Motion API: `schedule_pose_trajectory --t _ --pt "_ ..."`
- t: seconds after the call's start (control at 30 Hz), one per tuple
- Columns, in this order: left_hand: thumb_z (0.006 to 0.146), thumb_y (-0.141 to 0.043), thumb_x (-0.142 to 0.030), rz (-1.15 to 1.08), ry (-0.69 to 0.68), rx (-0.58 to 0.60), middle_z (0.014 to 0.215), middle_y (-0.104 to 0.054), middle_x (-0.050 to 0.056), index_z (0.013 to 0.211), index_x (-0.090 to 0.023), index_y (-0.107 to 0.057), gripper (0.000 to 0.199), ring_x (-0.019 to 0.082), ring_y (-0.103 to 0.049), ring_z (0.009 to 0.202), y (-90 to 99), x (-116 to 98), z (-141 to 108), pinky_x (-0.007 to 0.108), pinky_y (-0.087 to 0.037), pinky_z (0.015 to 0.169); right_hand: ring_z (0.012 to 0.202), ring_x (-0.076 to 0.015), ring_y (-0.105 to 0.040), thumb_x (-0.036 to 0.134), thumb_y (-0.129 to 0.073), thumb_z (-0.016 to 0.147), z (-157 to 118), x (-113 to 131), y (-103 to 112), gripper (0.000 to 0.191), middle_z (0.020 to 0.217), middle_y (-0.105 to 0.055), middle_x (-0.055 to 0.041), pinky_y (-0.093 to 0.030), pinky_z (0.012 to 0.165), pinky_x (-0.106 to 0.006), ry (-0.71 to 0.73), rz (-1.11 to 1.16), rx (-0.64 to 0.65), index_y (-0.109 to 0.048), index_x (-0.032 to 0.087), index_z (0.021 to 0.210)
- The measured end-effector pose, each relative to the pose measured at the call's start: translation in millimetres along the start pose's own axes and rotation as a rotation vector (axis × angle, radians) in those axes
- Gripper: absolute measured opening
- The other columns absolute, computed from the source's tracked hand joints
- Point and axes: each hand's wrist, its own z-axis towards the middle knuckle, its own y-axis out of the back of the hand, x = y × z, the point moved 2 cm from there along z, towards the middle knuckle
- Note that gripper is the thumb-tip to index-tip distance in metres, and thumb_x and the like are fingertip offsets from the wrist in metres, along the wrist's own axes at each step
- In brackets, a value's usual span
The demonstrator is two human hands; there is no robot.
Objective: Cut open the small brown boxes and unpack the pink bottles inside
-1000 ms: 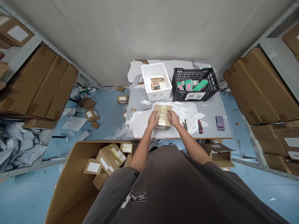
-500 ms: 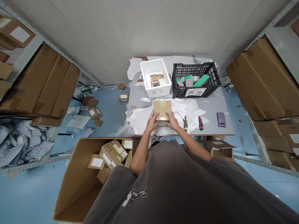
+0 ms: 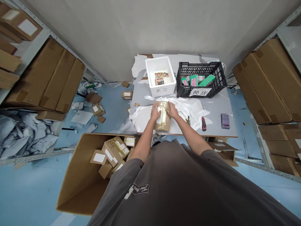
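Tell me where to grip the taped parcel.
Grip the parcel by its two long sides from above, one hand on each. It lies flat on white paper, long edges pointing away from the person, and the left hand and right hand rest on its far half, so those sides look easiest.

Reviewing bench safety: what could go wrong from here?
The taped cardboard parcel sits near the table's front edge, so it might slip off if pushed by the left hand or right hand. The yellow-and-black utility knife lies partly among white paper scraps close to the right hand. It could be nudged or touched unseen; whether its blade is exposed can't be told.
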Motion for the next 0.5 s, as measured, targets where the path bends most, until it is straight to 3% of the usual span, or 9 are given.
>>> schedule_pose_trajectory --t 0.13,0.2,0.33,0.4,0.5 --pt "0.098 -0.073 -0.038 0.192 0.012 0.189 0.190 0.000 0.011 0.174 -0.027 -0.042 0.083 0.046 -0.032 0.167 -6.8 15 -13 0.059 -0.041 0.129 0.146 -0.0424 -0.059 0.037 -0.063 0.100 -2 -5 -11 0.087 0.185 -0.017 -0.0215 -0.052 0.118 -0.057 -0.021 -0.082 0.096 -0.028 0.021 0.178" --pt "0.097 -0.074 -0.039 0.307 -0.018 0.250 0.190 0.001 0.010 0.173 -0.029 -0.045 0.082 0.050 -0.023 0.169 -2.7 24 -26 0.064 -0.040 0.129 0.155 -0.0456 -0.049 0.038 -0.070 0.097 -12 -10 -11 0.091 0.187 -0.011 -0.0197 -0.048 0.122 -0.058 0.013 -0.129 0.099 -0.031 0.022 0.178" --pt "0.095 -0.078 -0.036 0.469 -0.208 0.307 0.190 -0.008 0.008 0.171 -0.033 -0.048 0.081 0.051 -0.008 0.172 7.7 45 -53 0.067 -0.036 0.130 0.168 -0.0498 -0.023 0.040 -0.084 0.088 -45 -18 -17 0.098 0.189 -0.006 -0.0142 -0.034 0.131 -0.062 0.161 -0.195 0.089 -0.041 0.025 0.174" --pt "0.092 -0.081 -0.030 0.483 -0.248 0.368 0.190 -0.010 0.008 0.171 -0.034 -0.048 0.086 0.052 -0.017 0.170 7.6 57 -65 0.065 -0.041 0.128 0.168 -0.0507 -0.021 0.040 -0.089 0.085 -64 -24 -28 0.100 0.189 -0.004 -0.0130 -0.034 0.130 -0.063 0.178 -0.206 0.137 -0.042 0.029 0.173" --pt "0.093 -0.075 -0.020 0.399 -0.231 0.396 0.189 -0.008 0.012 0.174 -0.032 -0.042 0.088 0.047 -0.045 0.159 -0.3 72 -78 0.058 -0.049 0.121 0.166 -0.0500 -0.029 0.039 -0.088 0.088 -87 -31 -53 0.099 0.188 -0.009 -0.0170 -0.042 0.125 -0.061 0.096 -0.180 0.234 -0.040 0.031 0.174"
